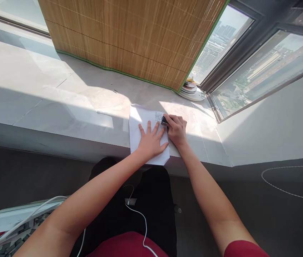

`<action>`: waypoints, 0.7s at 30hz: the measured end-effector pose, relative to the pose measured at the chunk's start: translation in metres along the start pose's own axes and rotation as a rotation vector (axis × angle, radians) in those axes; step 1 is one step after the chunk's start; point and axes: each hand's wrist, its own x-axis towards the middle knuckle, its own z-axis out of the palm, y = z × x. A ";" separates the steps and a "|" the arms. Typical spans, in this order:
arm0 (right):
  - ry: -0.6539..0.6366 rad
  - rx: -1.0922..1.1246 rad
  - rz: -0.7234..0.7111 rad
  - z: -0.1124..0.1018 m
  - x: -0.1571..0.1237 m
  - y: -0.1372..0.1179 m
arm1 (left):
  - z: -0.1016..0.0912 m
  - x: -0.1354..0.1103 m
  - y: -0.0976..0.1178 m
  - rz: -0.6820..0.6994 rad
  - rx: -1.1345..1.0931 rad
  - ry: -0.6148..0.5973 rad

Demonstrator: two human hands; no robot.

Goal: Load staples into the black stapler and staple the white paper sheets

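Note:
A white sheet of paper [138, 134] lies on the window ledge, its near end reaching past the front edge. My left hand [152, 140] rests flat on the paper with fingers spread. In my right hand [177, 128] is a small black roller stamp [164, 120], gripped at the paper's right side. Just left of the stamp, a patch of dense dark print [158, 116] shows on the sheet. My right fingers cover most of the stamp, so its full shape is hidden.
A bamboo blind [130, 39] hangs over the ledge [87, 103]. Stacked plates [191, 91] stand in the corner by the window. A white cable [144, 223] runs over my lap. Another white cable [39, 208] crosses at lower left, and a thin cord [274, 187] loops at right.

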 end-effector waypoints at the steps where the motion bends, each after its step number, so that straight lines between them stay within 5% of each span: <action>1: -0.002 -0.006 0.001 0.000 0.000 0.000 | 0.000 0.000 0.000 -0.001 -0.001 -0.002; 14: -0.038 -0.048 0.018 0.000 -0.001 -0.006 | 0.001 0.001 0.000 -0.016 0.026 -0.008; 21: 0.151 0.008 0.210 0.007 -0.003 0.014 | -0.003 0.001 0.000 -0.021 0.055 -0.030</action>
